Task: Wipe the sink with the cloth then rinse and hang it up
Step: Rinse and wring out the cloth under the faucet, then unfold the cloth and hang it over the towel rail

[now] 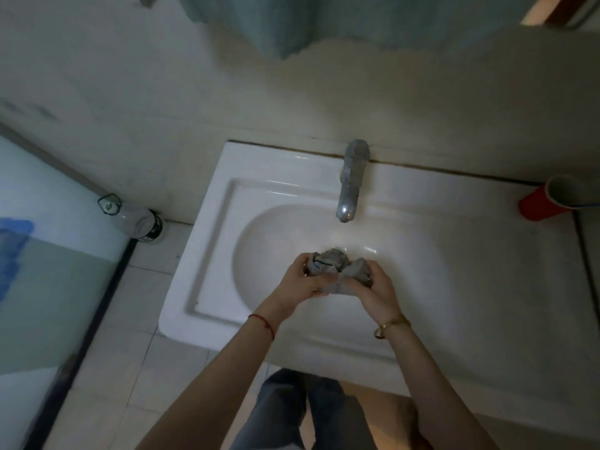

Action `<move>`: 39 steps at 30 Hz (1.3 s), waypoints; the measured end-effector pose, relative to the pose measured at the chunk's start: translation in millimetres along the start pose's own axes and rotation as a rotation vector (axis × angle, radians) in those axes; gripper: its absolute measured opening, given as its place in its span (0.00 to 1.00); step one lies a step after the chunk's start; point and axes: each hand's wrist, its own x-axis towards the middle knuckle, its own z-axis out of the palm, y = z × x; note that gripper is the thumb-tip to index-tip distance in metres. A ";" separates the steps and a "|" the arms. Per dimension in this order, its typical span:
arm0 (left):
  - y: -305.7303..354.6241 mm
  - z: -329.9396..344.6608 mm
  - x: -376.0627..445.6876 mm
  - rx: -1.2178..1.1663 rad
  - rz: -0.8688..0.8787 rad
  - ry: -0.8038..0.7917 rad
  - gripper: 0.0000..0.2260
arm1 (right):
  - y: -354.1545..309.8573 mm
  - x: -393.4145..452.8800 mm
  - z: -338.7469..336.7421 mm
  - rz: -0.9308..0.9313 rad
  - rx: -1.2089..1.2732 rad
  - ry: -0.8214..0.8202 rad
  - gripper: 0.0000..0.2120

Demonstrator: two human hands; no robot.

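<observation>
1. Head view: the cloth, grey and bunched into a wad, sits between 2 hands over the middle of the sink bowl, below and in front of the tap.
2. The left hand has its grip curled round the left end of the cloth, fingers wrapped over the top.
3. The right hand has its grip curled round the right end, thumb pressed onto the wad; the 2 hands nearly touch at the middle.
4. A red string circles the left wrist and a gold bangle the right.
5. I cannot tell whether water runs from the tap.
6. A red cup stands on the far right of the sink top, near the wall.
7. A bottle stands on the tiled floor in the corner left of the sink, beside a glass panel.
8. A green towel hangs on the wall above the tap.
</observation>
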 end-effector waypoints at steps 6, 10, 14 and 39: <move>12.2 -27.9 -52.4 -0.037 0.130 0.193 0.14 | -39.7 -31.4 10.7 -0.286 -0.200 -0.029 0.11; 23.4 -74.5 -84.5 -0.046 0.257 0.284 0.18 | -73.6 -38.1 45.7 -0.404 -0.229 -0.112 0.11; 32.5 -133.6 -111.1 -0.053 0.369 0.417 0.18 | -116.7 -44.3 103.6 -0.491 -0.224 -0.228 0.10; 71.2 -594.0 -196.3 0.436 0.652 0.770 0.16 | -245.9 -91.5 540.1 -0.738 -0.200 -0.256 0.14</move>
